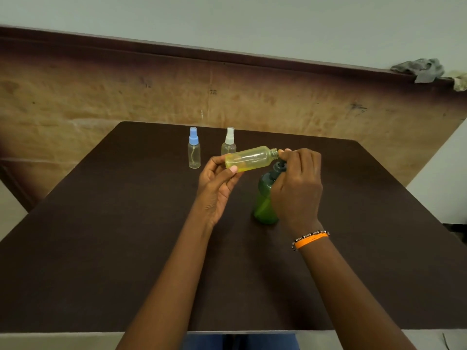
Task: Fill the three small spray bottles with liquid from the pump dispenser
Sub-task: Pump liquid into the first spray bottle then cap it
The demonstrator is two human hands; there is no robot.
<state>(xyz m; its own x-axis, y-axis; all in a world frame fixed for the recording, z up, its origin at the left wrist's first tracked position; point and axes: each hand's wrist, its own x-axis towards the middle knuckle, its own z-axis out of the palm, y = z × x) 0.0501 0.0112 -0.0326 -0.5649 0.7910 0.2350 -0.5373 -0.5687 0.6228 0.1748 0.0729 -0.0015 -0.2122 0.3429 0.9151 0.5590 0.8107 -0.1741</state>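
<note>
At the centre of the frame our left hand (pixel 217 183) has its grip around an uncapped, yellow-tinted clear plastic spray bottle (pixel 250 159), tilted nearly flat, neck pointing right. Our right hand (pixel 297 188) curls over the pump of the green plastic dispenser (pixel 264 203) standing on the dark brown desk (pixel 101 248). Behind, upper centre, stand a blue-capped clear bottle (pixel 194 152) and a white-capped one (pixel 228 145).
</note>
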